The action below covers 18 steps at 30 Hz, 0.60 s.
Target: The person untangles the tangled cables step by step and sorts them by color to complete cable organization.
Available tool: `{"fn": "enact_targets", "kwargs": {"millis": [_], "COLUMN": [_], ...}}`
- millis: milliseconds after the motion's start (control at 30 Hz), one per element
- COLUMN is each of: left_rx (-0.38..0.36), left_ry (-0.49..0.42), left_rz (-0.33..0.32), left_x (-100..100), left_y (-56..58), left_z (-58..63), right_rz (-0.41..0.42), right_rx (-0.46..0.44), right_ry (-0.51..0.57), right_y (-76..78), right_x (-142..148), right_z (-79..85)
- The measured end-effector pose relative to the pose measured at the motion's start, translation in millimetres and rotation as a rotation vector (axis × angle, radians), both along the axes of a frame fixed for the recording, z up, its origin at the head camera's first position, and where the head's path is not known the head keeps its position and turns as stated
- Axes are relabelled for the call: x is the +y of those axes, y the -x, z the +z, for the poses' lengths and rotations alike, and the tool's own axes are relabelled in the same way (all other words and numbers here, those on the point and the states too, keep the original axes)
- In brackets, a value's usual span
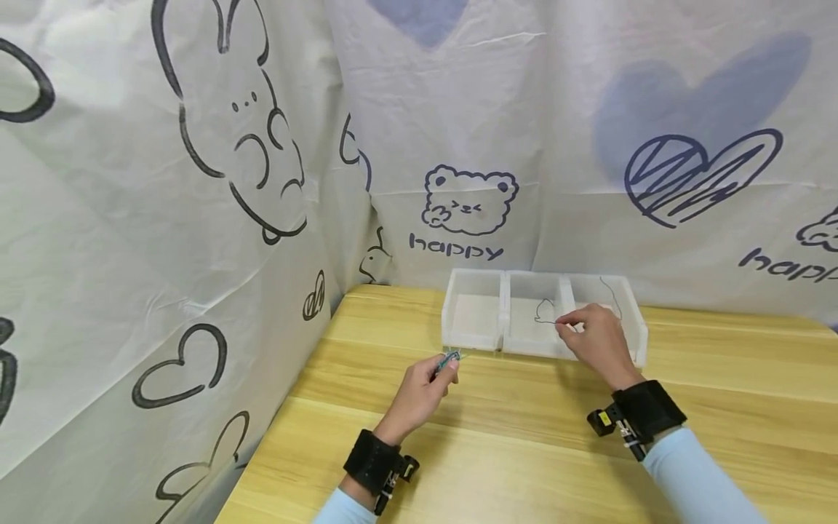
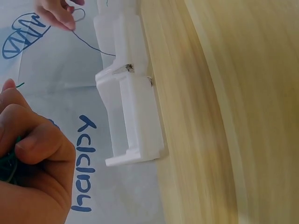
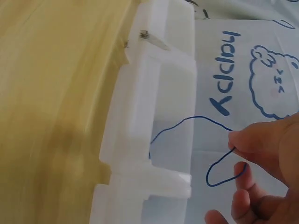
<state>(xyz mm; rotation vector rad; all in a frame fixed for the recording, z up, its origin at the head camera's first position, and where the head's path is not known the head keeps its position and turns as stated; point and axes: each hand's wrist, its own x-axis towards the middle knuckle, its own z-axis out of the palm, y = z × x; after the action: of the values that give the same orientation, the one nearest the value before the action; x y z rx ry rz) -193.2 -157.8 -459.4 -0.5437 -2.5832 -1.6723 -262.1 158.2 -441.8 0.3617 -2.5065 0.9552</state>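
Note:
My right hand (image 1: 597, 342) pinches a thin blue wire-like strand (image 3: 198, 116) between thumb and fingertips, above the white three-part tray (image 1: 473, 340). In the right wrist view the strand bends into a loop by the fingers, and its other end drops into the middle compartment. Another thin dark strand (image 1: 613, 295) shows at the right compartment, partly behind the hand. To the front left of the tray, my left hand (image 1: 419, 393) grips a small bundle of green-blue strands (image 1: 448, 359). Curled fingers hide most of that bundle; a green end (image 2: 20, 85) sticks out past them.
The tray stands at the back of a wooden table (image 1: 511, 451), close to a printed cloth (image 1: 569, 182). More cloth (image 1: 196, 291) hangs along the left side. Both wrists wear black bands with small cameras.

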Motion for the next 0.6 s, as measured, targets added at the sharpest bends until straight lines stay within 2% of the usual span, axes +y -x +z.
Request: {"fn": "enact_targets", "kwargs": {"millis": [133,267,400,500,600], "left_rx": [0.002,-0.008,-0.014,-0.013,-0.029], "left_ry": [-0.001,0.009,0.015,0.018,0.007], "left_rz": [-0.010,-0.016,-0.024,-0.028,-0.030], "left_x": [2.2,5.7,8.0,8.3,9.1], "left_y": [-1.0,-2.6,-4.6,-5.2,-7.3], "left_z": [-1.0,-2.1,-0.9,-0.7,3.0], "right_rz": [0.031,0.019,0.009,0.025,0.030], "right_rx": [-0.068,-0.144,-0.211,-0.218,-0.166], "right_ry": [-0.069,-0.139,-0.147,-0.134,-0.124], "right_y": [6.2,8.9,7.1,4.4,1.4], "right_x": [-6.0,-11.4,-14.9,-16.2,-16.8], "right_z": [-4.0,-7.0,-7.0,-6.5,-5.6]}}
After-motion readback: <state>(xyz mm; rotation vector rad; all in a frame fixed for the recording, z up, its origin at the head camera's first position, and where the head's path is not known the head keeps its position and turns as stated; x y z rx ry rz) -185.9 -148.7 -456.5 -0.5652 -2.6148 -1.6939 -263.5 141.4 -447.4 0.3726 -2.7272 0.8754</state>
